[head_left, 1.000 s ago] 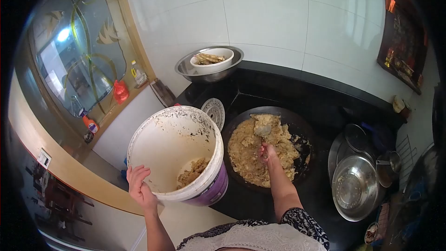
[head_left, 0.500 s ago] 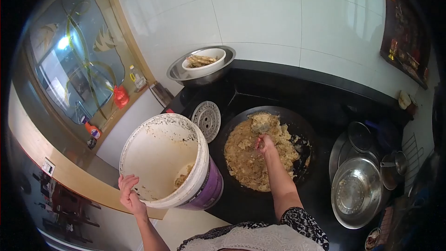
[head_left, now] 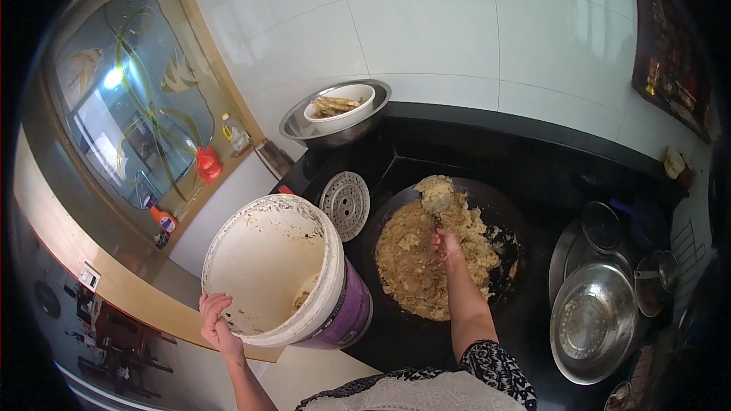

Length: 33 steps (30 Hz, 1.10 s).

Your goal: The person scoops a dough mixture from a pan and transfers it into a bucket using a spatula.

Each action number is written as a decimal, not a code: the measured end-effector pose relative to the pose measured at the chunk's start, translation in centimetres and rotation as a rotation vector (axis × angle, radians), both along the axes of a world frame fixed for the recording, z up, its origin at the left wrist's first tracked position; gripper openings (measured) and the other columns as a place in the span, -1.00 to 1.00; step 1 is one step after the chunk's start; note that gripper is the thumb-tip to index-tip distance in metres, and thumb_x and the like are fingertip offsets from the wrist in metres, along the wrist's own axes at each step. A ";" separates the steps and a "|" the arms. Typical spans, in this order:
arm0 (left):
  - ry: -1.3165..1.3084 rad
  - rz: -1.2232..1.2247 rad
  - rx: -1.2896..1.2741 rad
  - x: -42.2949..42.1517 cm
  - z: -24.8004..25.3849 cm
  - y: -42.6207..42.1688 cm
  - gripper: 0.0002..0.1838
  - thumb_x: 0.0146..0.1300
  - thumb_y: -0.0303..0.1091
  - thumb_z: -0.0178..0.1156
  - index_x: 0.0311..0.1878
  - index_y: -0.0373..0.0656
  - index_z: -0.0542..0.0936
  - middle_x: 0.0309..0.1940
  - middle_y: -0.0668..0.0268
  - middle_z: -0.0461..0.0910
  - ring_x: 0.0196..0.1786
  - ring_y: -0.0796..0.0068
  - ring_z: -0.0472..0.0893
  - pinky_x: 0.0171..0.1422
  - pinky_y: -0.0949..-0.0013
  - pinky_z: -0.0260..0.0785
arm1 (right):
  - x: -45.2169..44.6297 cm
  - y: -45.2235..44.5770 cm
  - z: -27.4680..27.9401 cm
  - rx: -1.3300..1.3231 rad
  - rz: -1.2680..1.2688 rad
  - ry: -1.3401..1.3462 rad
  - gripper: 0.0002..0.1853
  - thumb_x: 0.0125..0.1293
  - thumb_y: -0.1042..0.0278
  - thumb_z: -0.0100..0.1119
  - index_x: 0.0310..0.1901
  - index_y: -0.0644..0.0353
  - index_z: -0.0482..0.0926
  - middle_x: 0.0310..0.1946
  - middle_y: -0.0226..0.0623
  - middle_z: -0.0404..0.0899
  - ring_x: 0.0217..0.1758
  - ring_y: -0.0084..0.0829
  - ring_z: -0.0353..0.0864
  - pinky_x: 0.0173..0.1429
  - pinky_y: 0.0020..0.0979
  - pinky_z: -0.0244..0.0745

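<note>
My left hand [head_left: 216,323] grips the near left rim of a large white bucket [head_left: 266,240] with a purple label. The bucket is tilted so that its mouth faces me, and a little food mash sticks low inside it. My right hand [head_left: 446,244] is closed around the handle of a metal ladle [head_left: 436,200]. Lumpy yellowish mash [head_left: 411,274] clings to the ladle's head and fills much of a big dark wok [head_left: 499,205] beneath it. Most of the ladle's handle is hidden by my fingers.
A perforated metal disc [head_left: 345,207] leans behind the bucket. Farther back, a white bowl of food [head_left: 339,103] sits in a steel basin [head_left: 297,125]. Steel bowls and pans [head_left: 594,323] stand at the right. A cabinet with a decorated glass panel [head_left: 137,99] is at the left.
The ladle's head has lifted slightly, with more mash heaped on it. My left hand stays on the bucket rim. The whole view has shifted a little.
</note>
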<state>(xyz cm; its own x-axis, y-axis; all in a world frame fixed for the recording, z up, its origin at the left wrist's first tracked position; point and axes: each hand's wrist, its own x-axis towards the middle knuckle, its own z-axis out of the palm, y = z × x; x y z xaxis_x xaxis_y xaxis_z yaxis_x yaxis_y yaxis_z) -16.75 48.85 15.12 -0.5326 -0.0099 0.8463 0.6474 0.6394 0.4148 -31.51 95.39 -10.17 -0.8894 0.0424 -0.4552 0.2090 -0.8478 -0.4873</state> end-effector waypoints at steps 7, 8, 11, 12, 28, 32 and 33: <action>-0.010 -0.008 0.009 0.0 0.0 0.0 -0.71 -0.16 -0.48 -0.15 -0.44 -0.34 0.55 -0.40 0.16 0.56 -0.15 0.25 0.51 0.36 0.00 -0.05 | 4.0 -1.0 0.6 0.066 0.004 -0.042 -0.71 0.32 0.26 -0.21 -0.59 0.04 0.26 -0.79 -0.49 0.23 -0.74 -0.53 0.20 -0.64 -0.44 0.13; -0.010 0.002 0.002 0.0 0.0 0.0 -0.72 -0.15 -0.48 -0.15 -0.44 -0.34 0.55 -0.41 0.17 0.56 -0.15 0.25 0.51 0.36 0.00 -0.05 | 4.5 -1.1 0.3 0.069 -0.001 -0.047 -0.71 0.32 0.26 -0.21 -0.59 0.04 0.26 -0.79 -0.49 0.23 -0.74 -0.53 0.20 -0.64 -0.44 0.13; -0.015 0.001 -0.005 0.2 0.1 0.1 -0.72 -0.15 -0.49 -0.16 -0.43 -0.34 0.54 -0.41 0.18 0.56 -0.15 0.24 0.51 0.36 0.00 -0.04 | 7.4 -1.3 -0.6 0.065 -0.008 -0.072 -0.72 0.32 0.26 -0.22 -0.57 0.04 0.24 -0.78 -0.49 0.22 -0.74 -0.57 0.20 -0.66 -0.47 0.13; -0.011 -0.001 -0.010 0.2 0.2 0.2 -0.72 -0.15 -0.50 -0.16 -0.43 -0.34 0.54 -0.41 0.18 0.56 -0.15 0.24 0.51 0.35 0.00 -0.04 | 9.1 -1.6 0.4 0.011 0.036 -0.094 -0.74 0.32 0.26 -0.22 -0.55 0.04 0.23 -0.78 -0.52 0.22 -0.77 -0.60 0.17 -0.70 -0.50 0.09; 0.015 0.004 -0.002 0.0 0.0 -0.1 -0.70 -0.16 -0.51 -0.17 -0.41 -0.35 0.55 -0.40 0.16 0.56 -0.16 0.24 0.51 0.35 -0.01 -0.04 | 4.8 -0.8 3.1 -0.147 0.039 -0.225 -0.72 0.31 0.25 -0.19 -0.56 0.10 0.28 -0.77 -0.50 0.27 -0.75 -0.59 0.21 -0.70 -0.54 0.18; 0.001 -0.003 0.012 0.0 0.0 -0.1 -0.71 -0.16 -0.52 -0.17 -0.42 -0.35 0.54 -0.41 0.16 0.55 -0.17 0.26 0.50 0.35 0.00 -0.05 | 2.9 -0.3 2.2 -0.271 0.005 -0.169 -0.68 0.36 0.22 -0.23 -0.55 0.11 0.28 -0.77 -0.50 0.27 -0.77 -0.60 0.20 -0.70 -0.54 0.21; -0.001 -0.006 0.018 0.0 0.0 -0.1 -0.71 -0.17 -0.52 -0.17 -0.43 -0.35 0.54 -0.42 0.17 0.55 -0.18 0.26 0.50 0.35 0.01 -0.05 | 2.6 -0.3 2.1 -0.274 -0.015 -0.142 -0.67 0.37 0.22 -0.25 -0.56 0.11 0.28 -0.77 -0.50 0.27 -0.78 -0.59 0.20 -0.71 -0.53 0.21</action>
